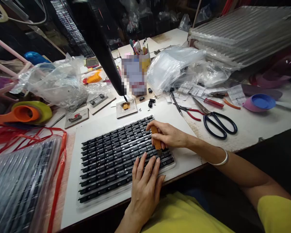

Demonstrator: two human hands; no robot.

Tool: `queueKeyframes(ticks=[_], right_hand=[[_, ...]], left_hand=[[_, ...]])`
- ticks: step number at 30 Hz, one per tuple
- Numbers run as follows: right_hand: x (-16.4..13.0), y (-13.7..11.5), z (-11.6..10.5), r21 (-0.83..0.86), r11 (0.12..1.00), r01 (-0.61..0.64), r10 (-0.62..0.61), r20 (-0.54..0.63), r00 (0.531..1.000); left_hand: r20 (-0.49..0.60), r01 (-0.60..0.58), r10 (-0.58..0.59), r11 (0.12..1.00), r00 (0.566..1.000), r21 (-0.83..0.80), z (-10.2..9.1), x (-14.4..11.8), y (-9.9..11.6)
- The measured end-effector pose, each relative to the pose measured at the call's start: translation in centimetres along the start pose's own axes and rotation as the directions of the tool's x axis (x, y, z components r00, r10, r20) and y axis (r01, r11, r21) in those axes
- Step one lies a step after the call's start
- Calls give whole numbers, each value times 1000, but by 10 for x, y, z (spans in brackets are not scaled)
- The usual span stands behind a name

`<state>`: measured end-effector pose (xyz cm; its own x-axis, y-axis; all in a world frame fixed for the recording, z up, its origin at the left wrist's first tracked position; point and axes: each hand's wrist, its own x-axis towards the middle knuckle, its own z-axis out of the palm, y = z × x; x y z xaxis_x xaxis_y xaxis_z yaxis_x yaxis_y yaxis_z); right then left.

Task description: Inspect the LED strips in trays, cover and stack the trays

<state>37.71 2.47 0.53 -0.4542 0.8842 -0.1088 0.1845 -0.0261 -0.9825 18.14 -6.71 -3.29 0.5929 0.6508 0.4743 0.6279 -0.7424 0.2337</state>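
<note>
A clear plastic tray lies on a white board and carries many rows of small black plastic parts. Over the tray's right end, my right hand is closed round a short tool with an orange-brown handle. The tool's dark flat tip points down at the parts; whether it touches them I cannot tell. My left hand lies palm down at the tray's near edge, fingers stretched out and their tips on the black parts, just below the tool tip.
Large scissors, red-handled pliers and a screwdriver lie to the right. Small fixture blocks stand behind the tray, under a dark lamp-like arm. Plastic bags fill the back; stacked trays with red ribbon flank the left.
</note>
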Motion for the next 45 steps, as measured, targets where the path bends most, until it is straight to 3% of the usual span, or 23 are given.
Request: queueKeyframes(ticks=[5,15,18,22,24,25,27,30,32,34,36,40,45], right_hand=[[2,4,1,12,1000,-13,14,-23,1000],[4,4,0,168,982,-85,73,76,994],[4,3,0,128,990,-66,59,56,997],[3,2,-4,94,996,9,1,-106,994],[3,2,-10,92,993,67,-39,-278,960],[4,2,-14,68,993,96,-63,-384,921],[6,4,-22,-29,992,122,-116,-578,808],[10,12,-34,-156,987,37,-140,-725,675],[15,19,-40,-98,995,-38,-49,-757,652],[20,27,-43,40,996,-78,82,-741,667],[24,34,-42,143,985,-95,168,-697,697],[29,37,-33,227,971,-70,204,-642,739],[28,31,-22,352,935,39,203,-622,756]], left_hand=[[12,-7,7,1000,1000,10,0,-1,0],[32,15,-15,1000,999,11,1,2,0],[34,47,-47,999,998,2,-1,2,5],[65,45,-47,999,997,31,-15,0,5],[15,87,-88,994,996,62,-31,-3,-14],[-34,142,-140,987,990,73,-41,-6,-30],[-119,319,-309,945,944,76,-62,-15,-73],[-169,633,-634,771,755,-64,-87,-30,-148],[-119,767,-796,604,593,-217,-96,-38,-185],[-69,818,-869,485,490,-309,-97,-43,-202],[-48,829,-884,454,465,-327,-92,-45,-204],[-31,786,-864,472,502,-399,-83,-46,-192],[36,603,-894,271,447,-750,-87,-42,-183]])
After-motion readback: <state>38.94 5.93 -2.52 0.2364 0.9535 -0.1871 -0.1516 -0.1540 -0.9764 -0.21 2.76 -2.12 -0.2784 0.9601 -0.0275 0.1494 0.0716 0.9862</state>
